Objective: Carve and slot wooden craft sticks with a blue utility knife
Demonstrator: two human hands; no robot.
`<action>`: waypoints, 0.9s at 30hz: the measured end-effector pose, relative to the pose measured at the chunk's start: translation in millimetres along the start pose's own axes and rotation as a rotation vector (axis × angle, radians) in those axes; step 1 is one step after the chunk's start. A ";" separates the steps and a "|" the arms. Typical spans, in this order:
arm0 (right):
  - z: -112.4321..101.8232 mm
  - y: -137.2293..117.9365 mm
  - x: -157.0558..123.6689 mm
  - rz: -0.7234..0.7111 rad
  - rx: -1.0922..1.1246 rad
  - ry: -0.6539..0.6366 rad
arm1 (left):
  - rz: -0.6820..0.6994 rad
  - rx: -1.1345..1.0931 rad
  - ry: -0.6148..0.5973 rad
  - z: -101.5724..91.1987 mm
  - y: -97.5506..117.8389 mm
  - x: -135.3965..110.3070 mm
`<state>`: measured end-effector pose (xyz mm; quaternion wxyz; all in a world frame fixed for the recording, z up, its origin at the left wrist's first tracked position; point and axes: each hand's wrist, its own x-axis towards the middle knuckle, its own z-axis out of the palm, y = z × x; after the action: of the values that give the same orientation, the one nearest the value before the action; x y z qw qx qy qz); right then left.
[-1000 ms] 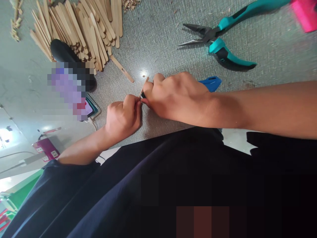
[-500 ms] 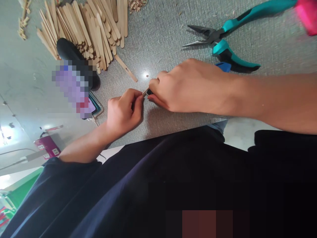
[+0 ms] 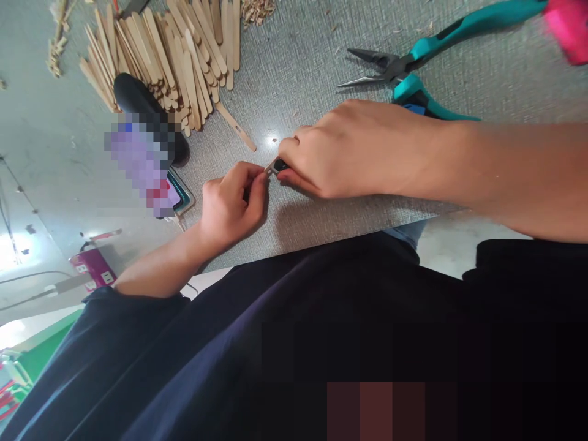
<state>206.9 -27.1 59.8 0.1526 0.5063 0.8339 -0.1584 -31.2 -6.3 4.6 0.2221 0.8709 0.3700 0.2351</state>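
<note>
My left hand (image 3: 234,199) pinches a wooden craft stick (image 3: 270,169) between thumb and fingers; a small cut-out shows near its bared end. My right hand (image 3: 335,153) is closed on what looks like a blue utility knife (image 3: 414,109). Its dark front part shows between the fingers, against the stick, and its blue tail sticks out behind the hand; the grip covers the rest. Another craft stick (image 3: 236,127) with a slot in it lies on the table just beyond my hands.
A big pile of craft sticks (image 3: 184,67) lies at the back left, wood shavings (image 3: 257,9) beside it. Needle-nose pliers (image 3: 395,67) lie opened beyond my right hand. At left are a black rounded object (image 3: 133,92), a phone (image 3: 181,193) and a purple power strip (image 3: 94,267).
My right hand has turned slightly and shifted a little away from me, so its wrist covers more of the pliers' lower handle. My left hand keeps its pinch on the stick. The view has shifted slightly.
</note>
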 end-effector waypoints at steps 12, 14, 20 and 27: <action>-3.5 -10.6 -8.1 -0.001 -0.050 -0.042 | -0.213 0.033 0.017 -0.1 -9.9 9.6; -2.6 -9.7 -7.6 -0.002 -0.038 -0.020 | -0.206 0.005 0.016 -0.5 -9.5 9.9; 1.7 -5.1 -8.3 0.032 0.022 0.038 | -0.098 -0.023 -0.026 -3.9 -6.5 5.0; 0.8 -7.3 -7.1 0.027 0.071 0.008 | -0.066 -0.020 -0.044 -6.4 -3.5 4.3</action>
<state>203.5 -36.2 62.8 0.1333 0.5232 0.8214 -0.1837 -34.1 0.6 8.8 0.2465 0.8610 0.3910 0.2123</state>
